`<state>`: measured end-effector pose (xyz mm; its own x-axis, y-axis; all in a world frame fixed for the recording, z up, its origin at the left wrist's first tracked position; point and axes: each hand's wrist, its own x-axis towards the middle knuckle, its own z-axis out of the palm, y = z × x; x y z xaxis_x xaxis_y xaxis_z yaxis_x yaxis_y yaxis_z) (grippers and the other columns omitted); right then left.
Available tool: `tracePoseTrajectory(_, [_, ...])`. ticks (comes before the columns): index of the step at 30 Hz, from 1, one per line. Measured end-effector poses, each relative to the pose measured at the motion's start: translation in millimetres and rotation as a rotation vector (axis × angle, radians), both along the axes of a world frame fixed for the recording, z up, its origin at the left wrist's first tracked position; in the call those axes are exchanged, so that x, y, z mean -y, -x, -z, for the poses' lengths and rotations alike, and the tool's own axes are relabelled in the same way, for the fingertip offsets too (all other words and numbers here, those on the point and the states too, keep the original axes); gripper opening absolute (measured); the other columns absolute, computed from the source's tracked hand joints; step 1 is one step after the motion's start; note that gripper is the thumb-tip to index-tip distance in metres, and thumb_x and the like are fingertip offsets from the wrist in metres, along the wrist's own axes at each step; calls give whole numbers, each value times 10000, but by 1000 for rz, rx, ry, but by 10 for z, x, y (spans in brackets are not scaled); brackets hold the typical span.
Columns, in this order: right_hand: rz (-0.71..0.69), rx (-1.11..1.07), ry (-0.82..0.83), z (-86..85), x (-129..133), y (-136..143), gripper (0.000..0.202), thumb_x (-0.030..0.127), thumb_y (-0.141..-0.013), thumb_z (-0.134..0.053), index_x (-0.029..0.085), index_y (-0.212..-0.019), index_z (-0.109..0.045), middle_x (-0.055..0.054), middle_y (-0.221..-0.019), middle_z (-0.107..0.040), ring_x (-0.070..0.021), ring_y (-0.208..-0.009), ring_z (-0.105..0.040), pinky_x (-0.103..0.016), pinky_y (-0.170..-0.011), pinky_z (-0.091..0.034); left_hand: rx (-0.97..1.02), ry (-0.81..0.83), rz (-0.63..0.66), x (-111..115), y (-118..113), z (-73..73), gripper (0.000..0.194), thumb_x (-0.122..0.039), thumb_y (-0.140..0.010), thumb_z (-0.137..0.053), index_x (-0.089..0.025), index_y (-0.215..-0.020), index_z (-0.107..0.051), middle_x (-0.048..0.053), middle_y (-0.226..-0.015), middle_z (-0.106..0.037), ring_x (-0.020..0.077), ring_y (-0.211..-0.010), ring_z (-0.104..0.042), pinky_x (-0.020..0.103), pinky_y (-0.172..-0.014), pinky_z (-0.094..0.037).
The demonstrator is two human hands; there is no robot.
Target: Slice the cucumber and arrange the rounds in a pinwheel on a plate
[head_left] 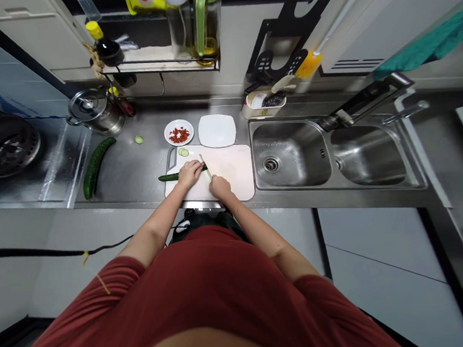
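A green cucumber (pixel 168 177) lies across the left half of the white cutting board (pixel 237 175). My left hand (pixel 191 172) is closed over it near its right end, fingers bent down on it. My right hand (pixel 220 187) is wrapped round the handle of a knife (pixel 206 166), whose blade points up and to the left, at the cucumber's right end beside my left fingertips. Pale cucumber slices (pixel 183 152) rest at the board's upper left. Behind the board are a round plate (pixel 168 131) of chopped red pieces and a bare white square plate (pixel 217 130).
A second cucumber (pixel 94 166) and a small cut end (pixel 138 140) lie on the counter at left, below a steel pot (pixel 95 112). A double sink (pixel 290 155) with a faucet is at right. Bottles stand on the shelf (pixel 157 66) above.
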<state>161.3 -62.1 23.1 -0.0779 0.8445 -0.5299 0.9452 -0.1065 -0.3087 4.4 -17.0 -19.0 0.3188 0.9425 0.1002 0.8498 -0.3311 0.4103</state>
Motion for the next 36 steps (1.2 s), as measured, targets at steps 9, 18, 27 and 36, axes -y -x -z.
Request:
tracePoseTrajectory(9, [-7, 11, -19, 78, 82, -36, 275, 150, -917, -393, 138, -1120, -578, -169, -1097, -661, -257, -1030, -642, -337, -833, -488, 18, 5, -5, 10, -10, -18, 336, -364, -970, -376, -256, -1094, -670, 61, -1125, -645, 225, -986, -545, 359, -846, -439])
tracePoseTrajectory(18, [-4, -15, -48, 38, -181, 82, 289, 155, -916, -400, 135, -1145, -576, -157, -1117, -661, -243, -1044, -637, -316, -831, -483, 17, -3, -1, 2, 4, -2, 328, -365, -967, -382, -264, -1093, -668, 55, -1134, -645, 226, -994, -545, 350, -830, -442])
tracePoseTrajectory(27, [-15, -26, -51, -36, -213, 97, 305, 140, -916, -392, 122, -1164, -570, -163, -1123, -657, -244, -1056, -631, -320, -837, -480, 12, 4, 0, 1, 5, -5, 323, -356, -962, -393, -265, -1104, -668, 61, -1141, -640, 227, -996, -548, 360, -838, -446])
tracePoseTrajectory(36, [3, 15, -15, 58, 61, -11, 280, 156, -919, -394, 143, -1128, -579, -166, -1115, -659, -250, -1035, -641, -329, -830, -487, 28, 0, 6, -1, 12, 14, 312, -352, -966, -391, -275, -1098, -663, 56, -1123, -639, 223, -997, -542, 349, -848, -430])
